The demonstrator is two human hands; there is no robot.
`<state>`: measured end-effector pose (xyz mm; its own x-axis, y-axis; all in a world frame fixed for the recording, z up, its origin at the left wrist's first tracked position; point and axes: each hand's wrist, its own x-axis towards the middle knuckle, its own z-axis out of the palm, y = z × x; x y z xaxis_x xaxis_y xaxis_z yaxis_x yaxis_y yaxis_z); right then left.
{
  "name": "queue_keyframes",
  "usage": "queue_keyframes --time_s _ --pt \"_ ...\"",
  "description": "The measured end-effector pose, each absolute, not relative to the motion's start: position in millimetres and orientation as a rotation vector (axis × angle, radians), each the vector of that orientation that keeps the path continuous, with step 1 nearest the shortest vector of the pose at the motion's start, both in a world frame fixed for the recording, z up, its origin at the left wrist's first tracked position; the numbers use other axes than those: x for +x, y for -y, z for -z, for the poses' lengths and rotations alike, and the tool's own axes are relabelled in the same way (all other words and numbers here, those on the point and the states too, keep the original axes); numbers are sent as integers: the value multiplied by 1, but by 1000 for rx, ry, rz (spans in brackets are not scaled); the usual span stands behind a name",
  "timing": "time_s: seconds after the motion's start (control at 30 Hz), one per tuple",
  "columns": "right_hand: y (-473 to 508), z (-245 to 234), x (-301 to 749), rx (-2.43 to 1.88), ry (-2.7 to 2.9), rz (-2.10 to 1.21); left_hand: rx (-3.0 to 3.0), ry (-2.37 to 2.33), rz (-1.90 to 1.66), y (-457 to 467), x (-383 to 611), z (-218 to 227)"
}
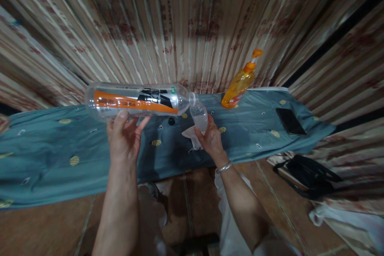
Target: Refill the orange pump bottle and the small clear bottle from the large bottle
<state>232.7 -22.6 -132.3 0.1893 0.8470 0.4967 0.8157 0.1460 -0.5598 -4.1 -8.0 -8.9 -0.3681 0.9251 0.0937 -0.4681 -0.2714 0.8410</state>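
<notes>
My left hand (124, 132) grips a large clear plastic bottle (138, 100) from below. The bottle lies on its side in the air, its orange and black label facing me and its neck pointing right. In my right hand (211, 138) is a small clear plastic bottle (199, 115), tilted, with its top up against the large bottle's mouth. Something cloudy shows in its lower part. Behind my right fingers, a crumpled white tissue-like piece (192, 136) lies on the cloth. A small black cap (171, 121) rests below the large bottle.
A green patterned cloth (90, 160) covers the narrow table. An orange pump bottle (238, 88) stands at the back right, and a black phone (290, 121) lies at the right end. Pleated curtains (180, 28) hang close behind. A black bag (309, 176) sits low on the right.
</notes>
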Motion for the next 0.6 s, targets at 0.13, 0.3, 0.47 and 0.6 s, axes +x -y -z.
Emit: queue_keyframes --time_s 0.13,0.3,0.47,0.6 --pt "23 133 232 -1628 1591 -47 771 -904 -1798 8 -4 10" --pt "23 133 232 -1632 1584 -41 766 -908 -1813 9 -3 9" --pt "22 133 232 -1628 1594 -25 812 -903 -1776 8 -7 11" --pt "22 133 233 -1622 1593 -30 821 -911 -1779 7 -9 13"
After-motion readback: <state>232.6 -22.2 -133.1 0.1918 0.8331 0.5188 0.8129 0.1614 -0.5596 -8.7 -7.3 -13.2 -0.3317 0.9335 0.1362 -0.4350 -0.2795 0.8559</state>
